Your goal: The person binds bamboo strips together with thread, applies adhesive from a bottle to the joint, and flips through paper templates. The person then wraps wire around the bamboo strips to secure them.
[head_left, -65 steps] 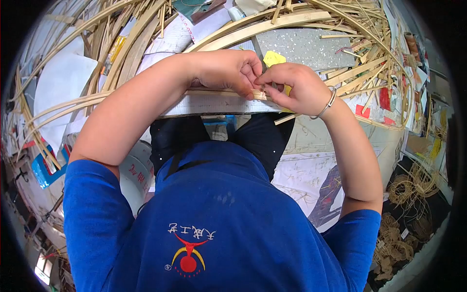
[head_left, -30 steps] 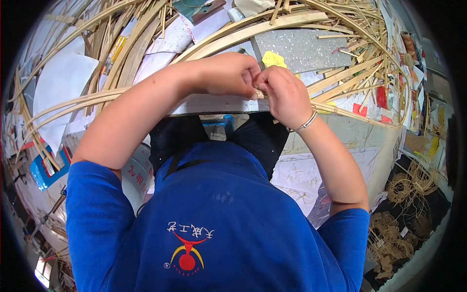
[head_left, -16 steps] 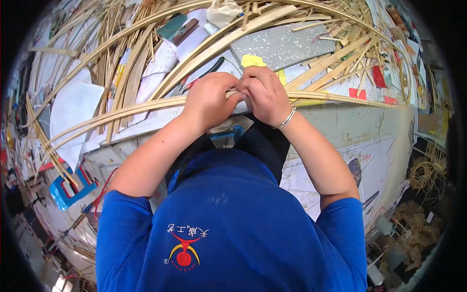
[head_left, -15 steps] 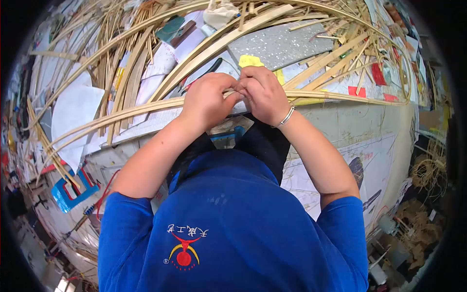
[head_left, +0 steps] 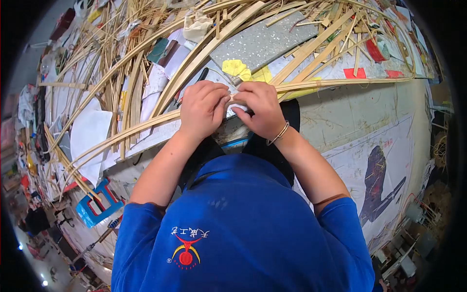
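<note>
Wooden strips (head_left: 160,118) are what I've got going here, a long bundle crossing mid-frame along the near edge of the bench (head_left: 335,104). From my end, the left hand (head_left: 202,108) looks curled down snug around them, thumb tucked in by the fingers. The right hand (head_left: 260,107) is looser: thumb spread clear of the fingers, fingertips by the bundle. Can't tell if they're pressing on anything, the spot between the hands is too small to read. My take for working that spot: let the left be the anchor, line the edges up flush, and go light with the right fingertips so nothing twists or splits. Pose-wise it's decent imo. Forearms come up from the lower part of the frame and angle inward, hands near each other, bracelet (head_left: 279,134) on the right wrist. Just above the hands there's a black-handled tool (head_left: 202,76) and a yellow scrap (head_left: 237,68), then a grey slab (head_left: 265,41) at upper centre.
</note>
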